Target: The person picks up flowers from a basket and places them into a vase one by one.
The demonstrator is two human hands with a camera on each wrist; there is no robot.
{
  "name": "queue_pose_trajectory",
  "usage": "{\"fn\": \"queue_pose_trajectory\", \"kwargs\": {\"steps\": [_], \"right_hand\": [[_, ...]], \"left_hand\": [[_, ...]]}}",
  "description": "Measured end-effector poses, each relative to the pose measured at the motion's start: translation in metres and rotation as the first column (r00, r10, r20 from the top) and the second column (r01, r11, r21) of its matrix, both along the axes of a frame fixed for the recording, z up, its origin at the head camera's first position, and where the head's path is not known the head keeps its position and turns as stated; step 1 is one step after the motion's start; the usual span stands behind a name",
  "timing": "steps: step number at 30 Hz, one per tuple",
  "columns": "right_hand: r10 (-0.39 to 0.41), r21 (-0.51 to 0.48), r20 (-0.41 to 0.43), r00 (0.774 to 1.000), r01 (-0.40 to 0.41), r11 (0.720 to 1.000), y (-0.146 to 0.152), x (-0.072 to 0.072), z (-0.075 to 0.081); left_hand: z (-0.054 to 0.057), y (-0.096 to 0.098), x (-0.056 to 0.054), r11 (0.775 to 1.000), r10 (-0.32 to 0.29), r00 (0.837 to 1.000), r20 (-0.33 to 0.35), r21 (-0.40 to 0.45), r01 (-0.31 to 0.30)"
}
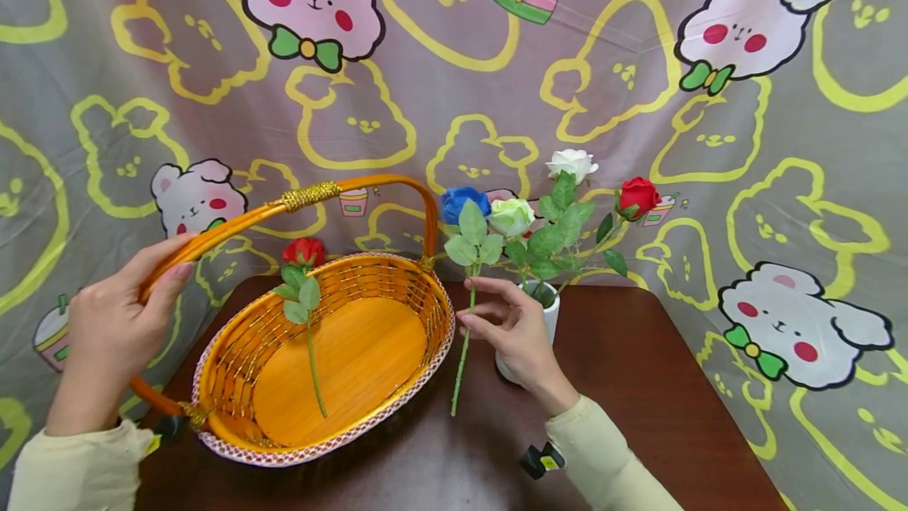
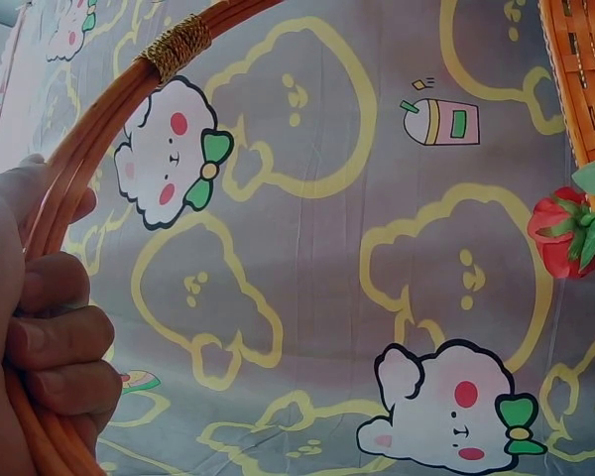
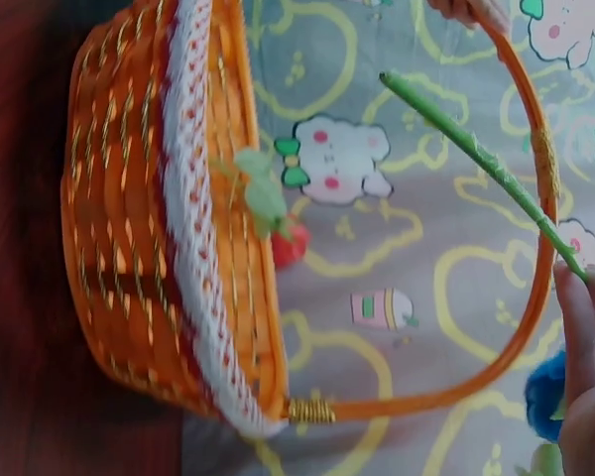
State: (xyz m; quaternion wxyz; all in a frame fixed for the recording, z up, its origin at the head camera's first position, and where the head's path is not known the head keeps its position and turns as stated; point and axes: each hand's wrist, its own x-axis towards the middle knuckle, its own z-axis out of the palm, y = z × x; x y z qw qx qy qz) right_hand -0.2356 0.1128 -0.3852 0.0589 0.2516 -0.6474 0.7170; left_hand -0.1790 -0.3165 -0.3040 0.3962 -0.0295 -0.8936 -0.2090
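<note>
My left hand [image 1: 117, 330] grips the orange handle of the woven basket [image 1: 237, 361] at its left side; in the left wrist view the fingers curl round the handle [image 2: 99, 124]. A red rose [image 1: 303, 251] leans in the basket, its head at the far rim and its stem across the inside. Between thumb and fingers, my right hand [image 1: 514, 330] pinches the green stem of a blue rose [image 1: 464, 203], held upright just right of the basket rim. In the right wrist view, its bare stem end [image 3: 446, 124] points toward the basket.
A white vase [image 1: 552, 318] stands behind my right hand, with a white rose [image 1: 571, 165], a red rose [image 1: 638, 197] and a pale green rose [image 1: 512, 217] at it. The brown table [image 1: 603, 432] ends at a patterned cloth [image 1: 482, 101] backdrop.
</note>
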Motion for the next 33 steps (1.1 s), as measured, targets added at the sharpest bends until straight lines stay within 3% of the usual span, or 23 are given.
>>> {"fn": "queue_pose_trajectory", "kwargs": {"steps": [6, 10, 14, 18, 23, 33], "right_hand": [[-0.13, -0.011, -0.135, 0.982, 0.13, 0.992, 0.02, 0.0, -0.001], [-0.197, -0.045, -0.247, 0.949, 0.192, 0.98, 0.03, 0.0, 0.0], [-0.292, -0.136, -0.335, 0.896, 0.261, 0.956, 0.038, -0.003, 0.001], [-0.421, -0.246, -0.344, 0.839, 0.352, 0.903, 0.047, -0.008, 0.001], [-0.531, -0.311, -0.304, 0.791, 0.444, 0.84, 0.057, -0.012, 0.001], [-0.605, -0.332, -0.334, 0.723, 0.51, 0.793, 0.069, -0.018, -0.002]], "left_hand": [[0.001, 0.004, 0.001, 1.0, 0.013, 1.0, 0.01, -0.015, -0.013], [0.002, 0.006, 0.002, 1.0, 0.018, 1.0, 0.012, -0.02, -0.018], [0.003, 0.006, 0.003, 1.0, 0.02, 1.0, 0.019, -0.016, -0.02], [0.001, 0.005, 0.002, 1.0, 0.011, 1.0, 0.012, -0.017, -0.01], [-0.001, 0.002, 0.0, 1.0, -0.005, 1.0, -0.007, -0.012, 0.005], [-0.001, 0.002, 0.0, 1.0, 0.009, 1.0, 0.002, -0.018, -0.009]]}}
